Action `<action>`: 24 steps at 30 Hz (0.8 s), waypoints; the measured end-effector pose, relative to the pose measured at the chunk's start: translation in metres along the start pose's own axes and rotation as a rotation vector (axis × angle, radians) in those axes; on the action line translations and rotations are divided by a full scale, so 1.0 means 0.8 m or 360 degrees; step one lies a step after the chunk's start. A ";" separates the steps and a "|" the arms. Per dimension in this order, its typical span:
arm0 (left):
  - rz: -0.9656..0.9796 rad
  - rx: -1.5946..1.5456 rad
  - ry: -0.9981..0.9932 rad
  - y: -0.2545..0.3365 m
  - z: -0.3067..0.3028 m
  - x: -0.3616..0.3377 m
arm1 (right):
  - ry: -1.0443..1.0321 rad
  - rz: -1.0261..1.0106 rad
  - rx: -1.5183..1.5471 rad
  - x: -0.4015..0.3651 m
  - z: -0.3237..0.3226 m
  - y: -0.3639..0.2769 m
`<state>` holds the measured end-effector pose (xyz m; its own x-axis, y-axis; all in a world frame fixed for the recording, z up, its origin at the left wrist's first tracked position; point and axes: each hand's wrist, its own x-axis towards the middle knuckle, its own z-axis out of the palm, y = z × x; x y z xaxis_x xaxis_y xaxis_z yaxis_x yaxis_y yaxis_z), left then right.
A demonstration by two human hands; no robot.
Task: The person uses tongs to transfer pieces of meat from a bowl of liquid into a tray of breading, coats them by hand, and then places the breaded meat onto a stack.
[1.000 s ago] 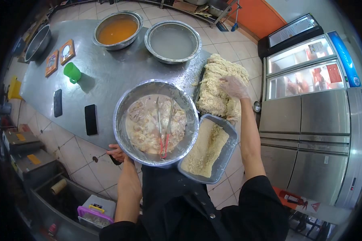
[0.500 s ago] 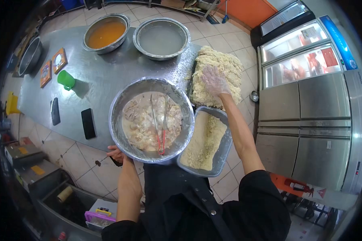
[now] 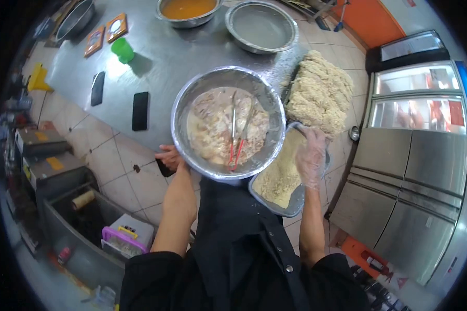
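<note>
R gloved hand (image 3: 311,155), fingers apart, over crumb tray (image 3: 294,208) that seems to overhang counter (image 3: 161,62) edge; L hand (image 3: 168,155) by bowl (image 3: 180,111), grip unclear; pressing tray's near end may tip it.

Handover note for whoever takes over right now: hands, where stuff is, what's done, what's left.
Left hand: bare, at the edge of the steel table, partly under the batter bowl; its grip is hidden.
Right hand: gloved, open, palm down over the crumb tray; nothing seen in it.
The batter bowl holds battered pieces, and tongs lie in it.
Done: a tall pile of breaded pieces sits beyond the tray.
Left: many pieces in the batter are uncoated.
</note>
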<state>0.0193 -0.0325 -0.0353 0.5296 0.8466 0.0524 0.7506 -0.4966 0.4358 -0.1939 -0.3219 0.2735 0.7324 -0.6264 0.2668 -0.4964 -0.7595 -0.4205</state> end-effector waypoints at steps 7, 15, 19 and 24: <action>-0.0041 -0.0144 -0.0285 0.026 -0.057 -0.006 | -0.0864 0.0140 0.0056 -0.026 0.118 -0.111; -0.0035 -0.0272 -0.0338 0.022 -0.062 -0.003 | -0.0953 0.0166 -0.0212 -0.025 0.156 -0.094; -0.0011 -0.0330 -0.0359 0.024 -0.069 -0.004 | -0.0858 -0.0134 -0.0731 0.032 0.112 -0.066; -0.0038 -0.0319 -0.0409 0.029 -0.074 -0.003 | -0.0837 -0.0510 -0.0723 0.115 0.159 -0.033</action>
<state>0.0121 -0.0351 0.0277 0.6143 0.7688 -0.1775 0.6849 -0.4079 0.6038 -0.0540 -0.3375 0.1984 0.9418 -0.2836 -0.1803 -0.2818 -0.9588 0.0359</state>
